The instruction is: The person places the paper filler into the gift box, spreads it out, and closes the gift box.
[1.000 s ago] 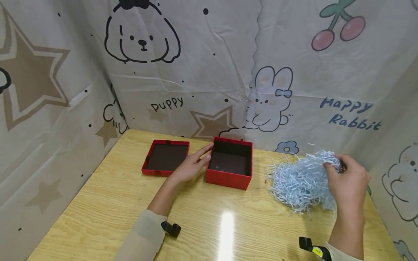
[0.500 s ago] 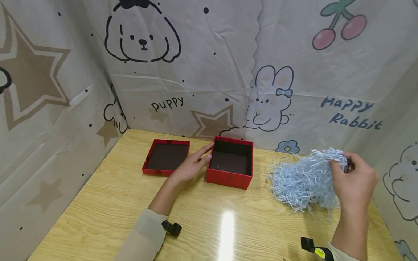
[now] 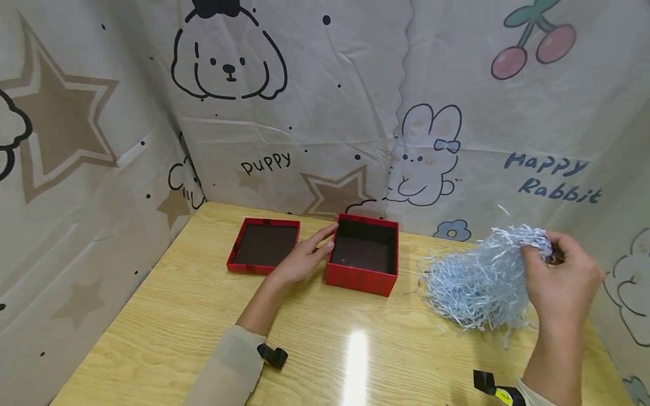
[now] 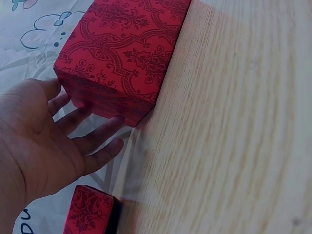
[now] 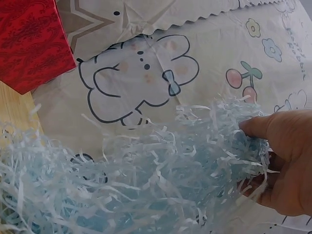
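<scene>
A red patterned box (image 3: 361,280) with a dark inside stands open-topped near the back of the table. Its left side is touched by the fingers of my left hand (image 3: 304,260), spread and nearly straight in the left wrist view. At the right, my right hand (image 3: 566,282) pinches the upper right part of a heap of pale blue shredded paper (image 3: 472,290). In the right wrist view, the shredded paper (image 5: 161,170) stretches left from the thumb and fingers, loose strands hanging below.
A shallow red box lid (image 3: 266,245), inside up, lies left of the box, partly behind my left hand. Patterned cloth (image 3: 304,113) closes off the table's back and sides. A few stray paper strands lie around the heap on the wooden table (image 3: 304,349).
My right hand has moved right and slightly up the view, drawing the pinched shredded paper outward so it stretches from the heap. My left hand stays at the box; the whole view shifts slightly.
</scene>
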The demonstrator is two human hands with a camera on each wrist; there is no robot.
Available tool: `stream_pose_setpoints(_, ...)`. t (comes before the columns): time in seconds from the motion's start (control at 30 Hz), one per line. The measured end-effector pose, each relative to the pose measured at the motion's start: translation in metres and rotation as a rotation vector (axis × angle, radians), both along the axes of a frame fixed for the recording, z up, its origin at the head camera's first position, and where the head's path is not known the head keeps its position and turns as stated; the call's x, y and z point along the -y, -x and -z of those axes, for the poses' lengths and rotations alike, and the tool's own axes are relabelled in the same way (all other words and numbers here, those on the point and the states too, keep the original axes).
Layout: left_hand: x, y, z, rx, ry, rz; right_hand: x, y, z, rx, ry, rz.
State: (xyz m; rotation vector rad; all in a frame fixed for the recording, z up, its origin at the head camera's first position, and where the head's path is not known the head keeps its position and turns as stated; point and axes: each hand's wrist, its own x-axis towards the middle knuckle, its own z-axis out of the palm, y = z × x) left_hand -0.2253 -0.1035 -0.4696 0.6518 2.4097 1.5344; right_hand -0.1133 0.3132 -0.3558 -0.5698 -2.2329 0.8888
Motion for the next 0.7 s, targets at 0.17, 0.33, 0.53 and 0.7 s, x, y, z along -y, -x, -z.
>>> stream_pose_setpoints(0.17,-0.001,-0.002,0.002,0.017,0.017,-0.008,0.001,-0.002,-0.003,-0.028,-0.023,-0.007)
stream_pose_setpoints(0.33,-0.001,-0.002,0.001,0.023,0.013,-0.007,0.003,0.001,-0.012,-0.089,-0.079,-0.022)
stream_pose_setpoints(0.53,-0.001,-0.002,-0.002,0.03,-0.005,-0.001,0.004,0.008,-0.032,-0.144,-0.072,-0.032)
stream_pose_setpoints(0.7,-0.001,-0.002,-0.001,0.018,-0.006,-0.002,0.006,0.012,-0.046,-0.176,-0.128,-0.035)
